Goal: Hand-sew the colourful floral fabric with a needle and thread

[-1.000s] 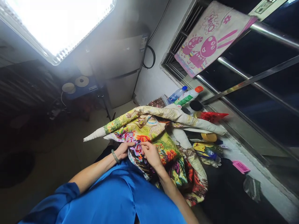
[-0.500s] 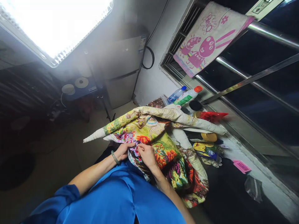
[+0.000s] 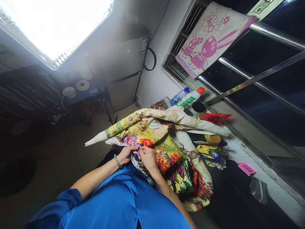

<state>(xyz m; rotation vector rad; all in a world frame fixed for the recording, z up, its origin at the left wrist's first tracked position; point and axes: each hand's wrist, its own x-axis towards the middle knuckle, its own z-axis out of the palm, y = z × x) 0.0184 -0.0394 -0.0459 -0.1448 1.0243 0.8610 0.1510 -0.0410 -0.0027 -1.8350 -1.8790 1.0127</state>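
Note:
A large flowered embroidery cloth (image 3: 166, 152), partly rolled up at its far edge, lies over my lap and the dark table. My left hand (image 3: 126, 155), with a green bangle at the wrist, grips the cloth's near edge with its fingers curled. My right hand (image 3: 147, 158) is pinched on the cloth right beside it. Whether it holds a needle is too small to tell. Both hands almost touch over a purple flower patch.
Two plastic bottles (image 3: 188, 97), a red packet (image 3: 215, 117), a yellow lid (image 3: 213, 138) and a pink card (image 3: 246, 168) lie along the window ledge at right. A pink cartoon towel (image 3: 209, 38) hangs on the window bars. A grey fridge (image 3: 124, 73) stands behind; a bright lamp is overhead.
My right hand has slid a little left and up along the cloth toward my left hand. The cloth's lower folds have shifted slightly. My left hand has stayed in place.

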